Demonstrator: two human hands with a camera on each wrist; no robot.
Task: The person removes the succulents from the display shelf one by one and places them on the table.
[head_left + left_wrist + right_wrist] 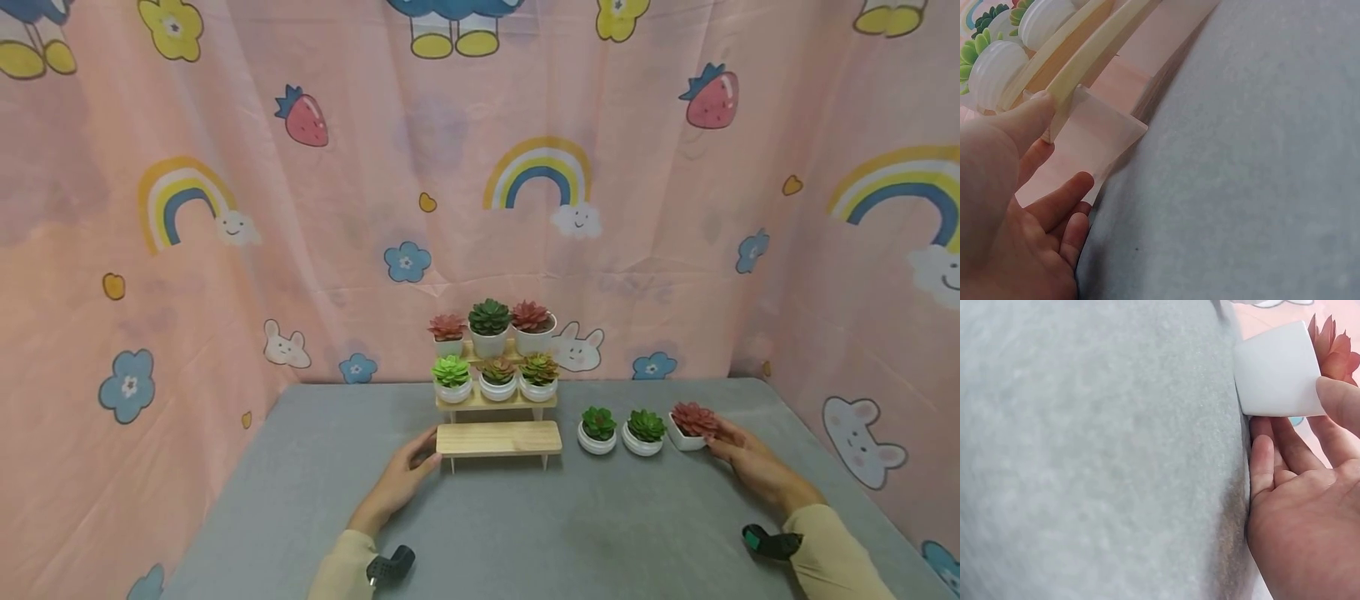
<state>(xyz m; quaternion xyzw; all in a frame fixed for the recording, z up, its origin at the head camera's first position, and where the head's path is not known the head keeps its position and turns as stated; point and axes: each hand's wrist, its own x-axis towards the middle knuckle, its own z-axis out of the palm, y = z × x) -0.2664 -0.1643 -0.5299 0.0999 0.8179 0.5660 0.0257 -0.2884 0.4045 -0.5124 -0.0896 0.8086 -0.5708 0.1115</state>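
Note:
My left hand (401, 477) grips the left end of the bare lowest step of a small wooden plant stand (498, 438); in the left wrist view the thumb (1030, 119) lies along the step's edge. On the right, my right hand (757, 467) holds a red succulent in a squarish white pot (688, 431), which rests on the table. The right wrist view shows the thumb (1337, 403) at the rim of the white pot (1279, 372) and fingers along its side. Two green succulents in round white pots (597, 432) (645, 433) stand between the stand and the red one.
On the stand's middle step sit three potted succulents (497, 379), with three more (490, 327) on the top step. A grey cloth (585, 525) covers the table. Pink printed curtains (360, 208) hang behind and at both sides.

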